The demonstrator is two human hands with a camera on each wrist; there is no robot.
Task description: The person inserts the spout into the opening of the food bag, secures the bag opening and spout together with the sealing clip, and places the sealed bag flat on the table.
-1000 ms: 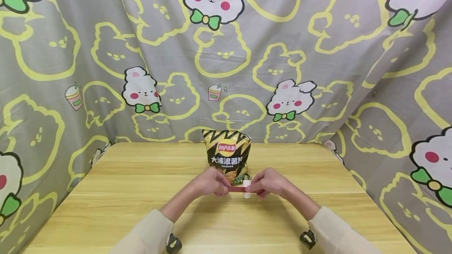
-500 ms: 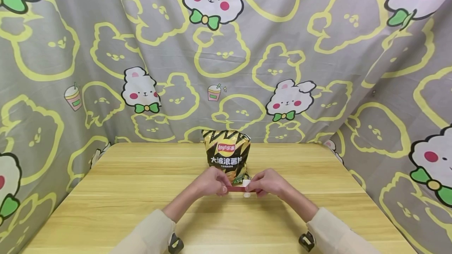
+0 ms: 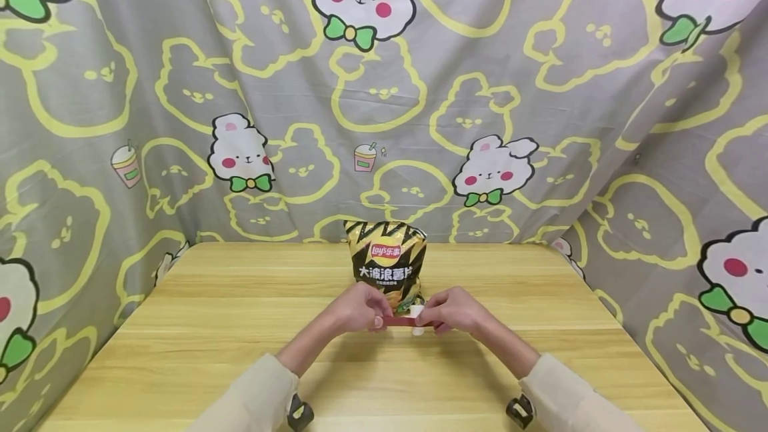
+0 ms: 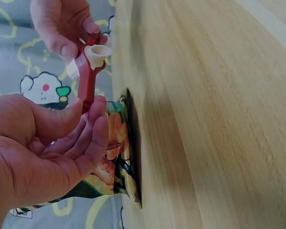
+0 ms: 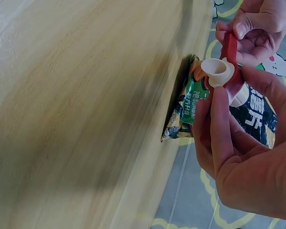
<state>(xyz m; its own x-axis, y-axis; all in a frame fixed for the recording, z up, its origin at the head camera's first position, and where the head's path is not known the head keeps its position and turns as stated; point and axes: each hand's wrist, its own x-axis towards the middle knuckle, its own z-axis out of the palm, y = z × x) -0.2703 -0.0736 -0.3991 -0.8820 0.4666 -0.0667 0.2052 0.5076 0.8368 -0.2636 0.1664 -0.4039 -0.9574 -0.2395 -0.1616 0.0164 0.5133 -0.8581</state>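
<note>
Between my hands, level and just in front of the chip bag, is a red bag clip (image 3: 399,321) with a white pouring spout (image 5: 217,70). My left hand (image 3: 358,310) pinches the clip's left end between thumb and fingers. At the other end, beside the spout, my right hand (image 3: 454,310) grips it with thumb and fingertips. The spout's round mouth faces the camera in the right wrist view. Behind the clip stands a black and yellow Lay's chip bag (image 3: 389,262), upright; the hands cover part of its lower edge. Fingers hide both ends of the clip.
A light wooden table (image 3: 252,285) carries the bag, which stands toward the far edge. Grey curtains (image 3: 384,105) with yellow outlines and white cartoon animals hang behind the table and at both sides.
The clip and my right hand have shifted very slightly left. Both hands keep their hold, and the chip bag stays in place.
</note>
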